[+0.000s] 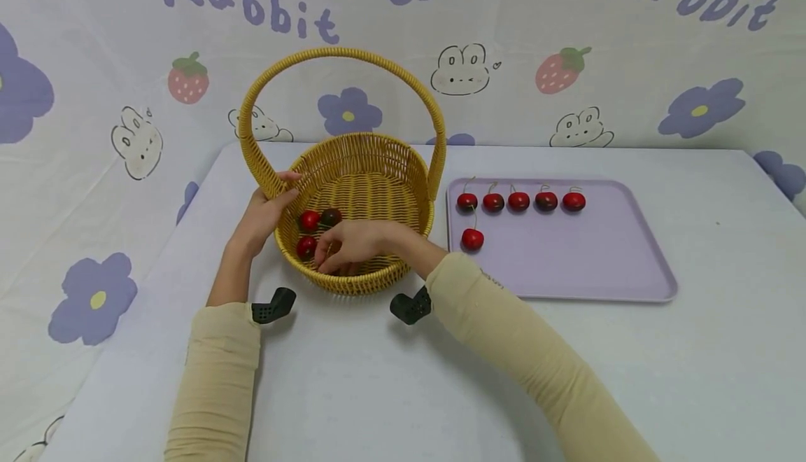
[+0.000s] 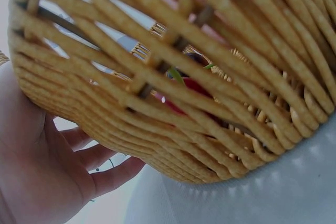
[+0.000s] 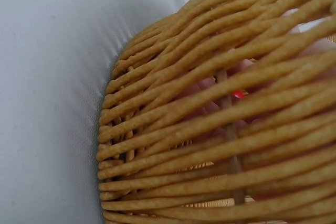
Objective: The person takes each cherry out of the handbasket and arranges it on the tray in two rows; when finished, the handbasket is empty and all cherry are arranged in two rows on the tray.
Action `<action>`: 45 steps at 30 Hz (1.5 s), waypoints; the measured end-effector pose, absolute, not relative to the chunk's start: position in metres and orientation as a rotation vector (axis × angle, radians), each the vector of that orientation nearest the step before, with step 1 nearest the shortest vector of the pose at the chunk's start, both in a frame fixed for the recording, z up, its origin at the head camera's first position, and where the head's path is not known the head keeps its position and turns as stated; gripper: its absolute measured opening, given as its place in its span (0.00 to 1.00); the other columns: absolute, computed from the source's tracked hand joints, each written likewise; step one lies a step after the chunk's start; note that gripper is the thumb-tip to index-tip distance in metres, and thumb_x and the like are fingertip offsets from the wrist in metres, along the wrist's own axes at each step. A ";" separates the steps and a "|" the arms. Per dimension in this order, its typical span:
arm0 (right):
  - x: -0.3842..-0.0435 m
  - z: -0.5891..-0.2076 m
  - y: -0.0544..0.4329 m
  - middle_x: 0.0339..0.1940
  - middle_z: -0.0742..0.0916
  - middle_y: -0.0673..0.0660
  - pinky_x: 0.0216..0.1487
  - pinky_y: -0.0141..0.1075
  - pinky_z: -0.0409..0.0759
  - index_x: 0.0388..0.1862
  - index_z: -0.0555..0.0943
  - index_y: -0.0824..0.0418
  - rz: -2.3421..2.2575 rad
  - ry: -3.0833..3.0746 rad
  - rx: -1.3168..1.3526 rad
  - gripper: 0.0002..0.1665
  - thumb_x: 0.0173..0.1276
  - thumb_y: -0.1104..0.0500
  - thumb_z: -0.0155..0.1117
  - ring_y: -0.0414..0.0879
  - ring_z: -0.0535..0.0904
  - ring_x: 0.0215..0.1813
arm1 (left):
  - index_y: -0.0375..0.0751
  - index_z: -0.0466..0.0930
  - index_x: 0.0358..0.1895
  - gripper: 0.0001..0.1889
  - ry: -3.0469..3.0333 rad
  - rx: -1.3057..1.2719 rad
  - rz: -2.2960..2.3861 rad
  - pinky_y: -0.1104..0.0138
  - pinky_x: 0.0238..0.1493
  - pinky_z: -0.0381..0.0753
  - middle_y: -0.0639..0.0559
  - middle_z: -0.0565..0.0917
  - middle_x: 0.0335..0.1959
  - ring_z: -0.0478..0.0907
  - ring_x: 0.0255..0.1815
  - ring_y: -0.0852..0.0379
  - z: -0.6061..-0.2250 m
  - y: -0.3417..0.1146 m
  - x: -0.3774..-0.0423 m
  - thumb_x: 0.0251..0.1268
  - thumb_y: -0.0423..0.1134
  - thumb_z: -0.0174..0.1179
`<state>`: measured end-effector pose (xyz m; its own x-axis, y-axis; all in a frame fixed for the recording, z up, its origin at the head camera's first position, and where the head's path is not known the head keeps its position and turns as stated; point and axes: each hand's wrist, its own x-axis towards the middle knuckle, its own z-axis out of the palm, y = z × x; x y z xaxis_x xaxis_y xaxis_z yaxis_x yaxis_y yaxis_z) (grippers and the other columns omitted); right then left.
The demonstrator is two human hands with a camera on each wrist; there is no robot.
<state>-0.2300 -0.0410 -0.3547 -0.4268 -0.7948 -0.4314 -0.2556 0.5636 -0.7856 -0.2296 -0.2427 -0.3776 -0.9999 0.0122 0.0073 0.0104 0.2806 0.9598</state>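
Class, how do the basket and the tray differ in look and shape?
The basket is golden yellow; the tray is pale purple. The basket is round and woven; the tray is rectangular and smooth. The basket has high walls and an arched handle; the tray is shallow. Both hold cherries.

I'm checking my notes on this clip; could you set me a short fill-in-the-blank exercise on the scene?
The tray holds ____ cherries in all.
Its far row has ____ of them.
The right hand reaches inside the yellow wicker ____.
The left hand holds it near the foot of its arched ____.

Missing words: six; five; basket; handle.
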 end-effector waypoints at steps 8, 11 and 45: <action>-0.230 -0.348 -0.027 0.40 0.78 0.60 0.42 0.38 0.80 0.65 0.64 0.59 -0.986 1.953 -0.825 0.33 0.64 0.63 0.66 0.50 0.80 0.36 | 0.33 0.63 0.65 0.19 2.526 0.044 1.866 0.49 0.67 0.53 0.38 0.64 0.67 0.58 0.69 0.44 -0.374 -0.241 -0.229 0.74 0.34 0.44; -0.231 -0.346 -0.020 0.42 0.78 0.60 0.43 0.39 0.78 0.71 0.57 0.56 -1.057 1.993 -0.866 0.42 0.63 0.62 0.68 0.51 0.78 0.40 | 0.32 0.63 0.65 0.19 2.526 0.068 1.875 0.48 0.67 0.53 0.38 0.64 0.67 0.57 0.70 0.45 -0.374 -0.241 -0.229 0.74 0.34 0.44; -0.213 -0.321 0.055 0.49 0.82 0.60 0.57 0.50 0.73 0.60 0.76 0.58 -1.473 1.830 -0.767 0.22 0.68 0.57 0.63 0.61 0.78 0.51 | 0.33 0.63 0.66 0.20 2.528 0.029 1.873 0.48 0.67 0.53 0.39 0.62 0.69 0.55 0.71 0.45 -0.376 -0.241 -0.227 0.75 0.35 0.44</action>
<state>-0.2131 0.0546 -0.3207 -0.6116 -0.7804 -0.1298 -0.0395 0.1941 -0.9802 -0.2272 -0.2412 -0.3758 -0.9998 0.0118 0.0146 0.0174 0.2912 0.9565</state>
